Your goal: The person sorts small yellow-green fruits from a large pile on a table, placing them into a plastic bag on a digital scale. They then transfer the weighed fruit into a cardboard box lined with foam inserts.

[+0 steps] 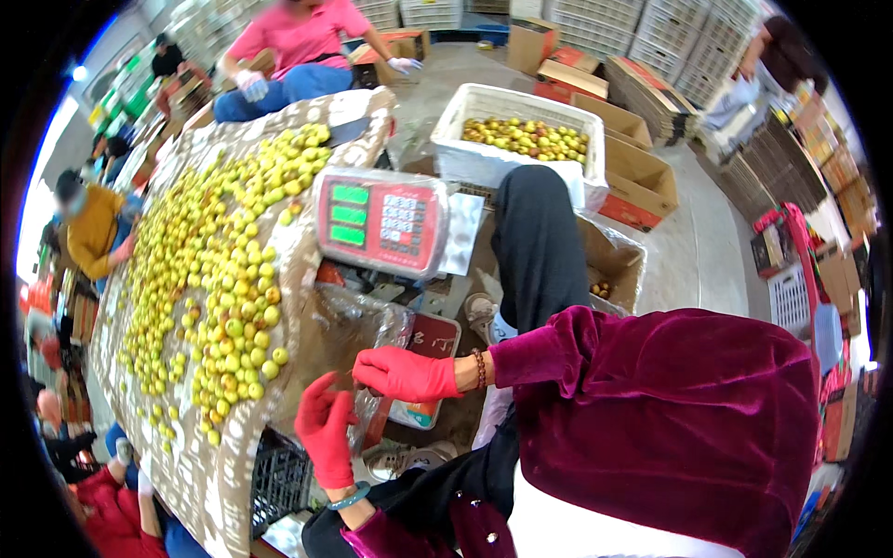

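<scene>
My left hand (326, 429), in a red glove with a bluish bangle at the wrist, has bent fingers close to the fingertips of my right hand (404, 374). That one is red-gloved too, with a beaded bracelet, and its fingers are drawn together. Whether something thin lies between the fingertips is too small to tell. Both are above the near edge of a patterned cloth (223, 481) and clear plastic film (370, 314). Many small yellow-green fruits (234, 342) lie spread over the cloth. A plastic-wrapped red scale (380, 222) with lit green displays stands beyond my right hand.
A white crate (520, 101) of similar fruit stands beyond my raised knee, near open cardboard boxes (638, 181). A black crate (279, 471) is under the cloth's edge. A person in a pink top (296, 38) sits at the far side; other people are around the left.
</scene>
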`<state>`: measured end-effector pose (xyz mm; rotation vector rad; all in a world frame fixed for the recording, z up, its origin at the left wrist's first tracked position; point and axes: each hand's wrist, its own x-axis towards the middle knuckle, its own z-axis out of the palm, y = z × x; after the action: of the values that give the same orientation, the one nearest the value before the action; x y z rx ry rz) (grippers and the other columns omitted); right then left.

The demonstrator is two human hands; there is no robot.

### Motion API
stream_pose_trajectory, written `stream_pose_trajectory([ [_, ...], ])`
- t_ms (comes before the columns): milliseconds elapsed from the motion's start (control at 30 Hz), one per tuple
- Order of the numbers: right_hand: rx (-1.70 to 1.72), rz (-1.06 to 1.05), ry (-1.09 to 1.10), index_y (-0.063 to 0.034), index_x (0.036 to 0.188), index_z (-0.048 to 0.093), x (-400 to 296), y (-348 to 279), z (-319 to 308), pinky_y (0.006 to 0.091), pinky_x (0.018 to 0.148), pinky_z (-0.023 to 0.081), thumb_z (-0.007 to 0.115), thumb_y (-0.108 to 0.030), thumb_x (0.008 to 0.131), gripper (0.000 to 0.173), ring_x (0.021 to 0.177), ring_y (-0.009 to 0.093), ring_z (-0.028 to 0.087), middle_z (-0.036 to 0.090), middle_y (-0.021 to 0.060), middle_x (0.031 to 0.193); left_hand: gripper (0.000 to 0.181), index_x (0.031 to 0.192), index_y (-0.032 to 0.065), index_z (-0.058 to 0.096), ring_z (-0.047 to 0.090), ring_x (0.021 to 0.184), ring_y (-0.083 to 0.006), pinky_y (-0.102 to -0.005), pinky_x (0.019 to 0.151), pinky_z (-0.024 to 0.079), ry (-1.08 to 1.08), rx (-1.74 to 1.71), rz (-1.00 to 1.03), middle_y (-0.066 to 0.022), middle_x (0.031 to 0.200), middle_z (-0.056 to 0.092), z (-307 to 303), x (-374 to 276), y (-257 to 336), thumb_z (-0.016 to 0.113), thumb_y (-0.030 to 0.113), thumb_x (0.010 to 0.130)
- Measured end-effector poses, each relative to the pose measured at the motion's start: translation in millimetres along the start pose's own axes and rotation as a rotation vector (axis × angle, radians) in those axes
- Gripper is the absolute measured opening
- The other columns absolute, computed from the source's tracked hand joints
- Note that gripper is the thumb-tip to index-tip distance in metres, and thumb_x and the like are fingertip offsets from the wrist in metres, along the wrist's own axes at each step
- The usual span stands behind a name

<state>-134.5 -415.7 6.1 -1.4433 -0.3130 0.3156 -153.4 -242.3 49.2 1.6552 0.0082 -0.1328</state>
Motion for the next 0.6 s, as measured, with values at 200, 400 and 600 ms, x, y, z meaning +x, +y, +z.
stream_pose_trajectory([
  [200, 0.026, 0.02, 0.258, -0.0049, 0.08, 0.057, -43, -84, -108, 0.026, 0.041, 0.041, 0.045, -0.021, 0.09, 0.022, 0.048, 0.01, 0.049, 0.056, 0.004, 0.066, 0.024, 0.11, -0.0005, 0.058, 0.046, 0.054, -0.0074, -0.0199, 0.049, 0.037, 0.394, 0.042, 0.041, -0.0016, 0.069, 0.053, -34, 18, -37, 0.055, 0.013, 0.089],
  [400, 0.269, -0.052, 0.937, -0.0075, 0.079, 0.055, -129, -71, -293, 0.0246, 0.045, 0.043, 0.051, -0.029, 0.089, 0.024, 0.053, 0.012, 0.052, 0.054, 0.0045, 0.064, 0.024, 0.108, 0.0012, 0.059, 0.045, 0.052, -0.0071, -0.019, 0.049, 0.037, 0.416, -0.062, -0.038, -0.0003, 0.067, 0.052, -29, 27, -46, 0.055, 0.015, 0.09],
  [600, -0.568, 0.099, 0.716, -0.0087, 0.081, 0.06, -246, 30, -388, 0.0343, 0.059, 0.048, 0.056, -0.02, 0.085, 0.013, 0.063, 0.017, 0.056, 0.056, 0.0046, 0.067, 0.022, 0.108, 0.0058, 0.06, 0.046, 0.057, -0.0068, -0.0202, 0.052, 0.039, 0.344, -0.125, -0.107, 0.0017, 0.069, 0.052, -33, 35, -64, 0.057, 0.017, 0.089],
])
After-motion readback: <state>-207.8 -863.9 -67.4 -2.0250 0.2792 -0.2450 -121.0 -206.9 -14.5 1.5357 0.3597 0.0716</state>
